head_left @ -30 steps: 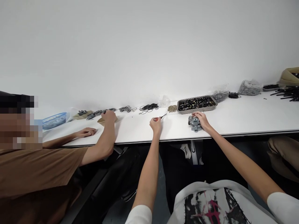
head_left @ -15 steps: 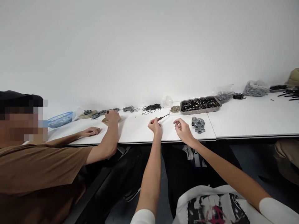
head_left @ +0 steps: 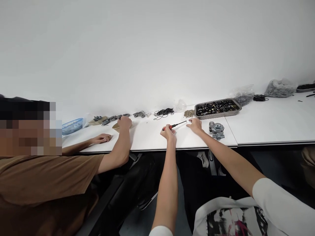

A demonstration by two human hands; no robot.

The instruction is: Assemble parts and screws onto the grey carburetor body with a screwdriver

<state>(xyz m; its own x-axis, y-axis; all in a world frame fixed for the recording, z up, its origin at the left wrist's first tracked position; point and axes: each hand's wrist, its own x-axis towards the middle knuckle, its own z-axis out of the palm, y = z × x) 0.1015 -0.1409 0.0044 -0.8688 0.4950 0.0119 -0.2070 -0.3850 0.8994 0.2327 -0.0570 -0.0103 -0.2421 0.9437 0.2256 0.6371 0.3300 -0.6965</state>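
Note:
My left hand (head_left: 168, 132) grips the red handle of a small screwdriver (head_left: 177, 125) whose black shaft points right across the white table (head_left: 270, 124). My right hand (head_left: 195, 125) rests on the table at the shaft's tip, fingers near a small pile of brass-coloured parts (head_left: 189, 113); whether it pinches one I cannot tell. A grey cast metal part (head_left: 217, 129) stands free on the table just right of my right hand. Behind it sits a metal tray (head_left: 217, 108) full of black parts.
A person in a brown shirt (head_left: 46, 183) sits at my left, one hand (head_left: 124, 122) on a tan piece, the other (head_left: 103, 138) flat on the table. Black rubber rings (head_left: 163, 113), grey castings (head_left: 139, 114), a blue tub (head_left: 72, 126) and plastic bags (head_left: 279, 88) line the back.
My right hand let go of the grey metal part, left it standing on the table, and moved left and forward to the screwdriver's tip by the brass parts. The view shifted left.

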